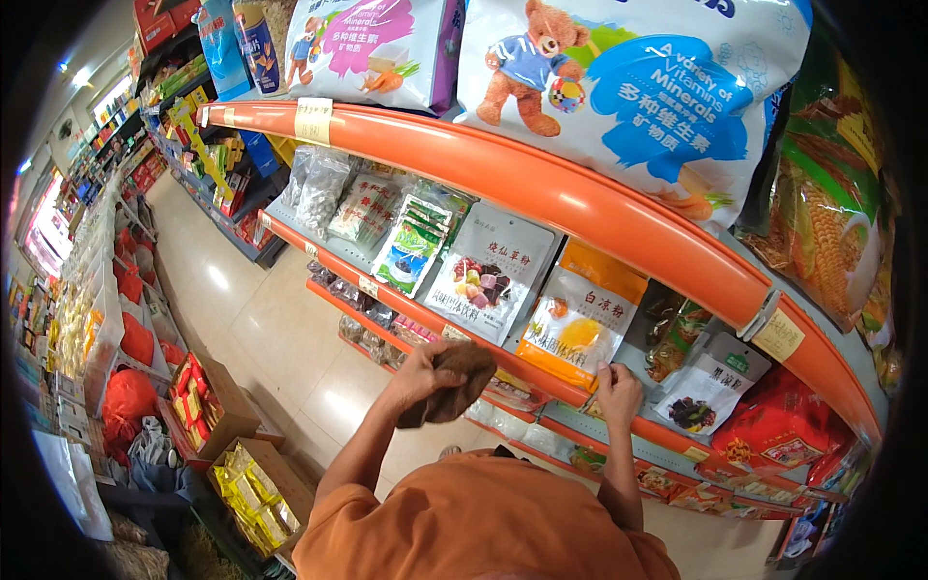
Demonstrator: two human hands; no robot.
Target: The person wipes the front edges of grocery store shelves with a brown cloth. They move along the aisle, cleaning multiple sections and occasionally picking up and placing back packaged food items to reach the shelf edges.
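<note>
My left hand (pixel 428 373) grips a bunched brown cloth (pixel 453 384) in front of the shelf edge. With its fingers at the lower right corner of an orange and white pouch (pixel 580 319), my right hand (pixel 616 388) is by the shelf; whether it pinches the pouch is unclear. The pouch lies tilted on the shelf. Left of it rests a grey pouch (pixel 493 268) with a picture of colourful cubes, then a green and white packet (pixel 413 243). To the right, a smaller grey pouch (pixel 714 380) leans near red packages (pixel 783 420).
Above runs an orange shelf edge (pixel 544 188) bearing large white bags (pixel 638 80) with a teddy bear picture. Lower shelves hold more packets. Open cardboard boxes (pixel 290 478) of packaged goods stand at the lower left, beside a tiled aisle floor (pixel 232 297).
</note>
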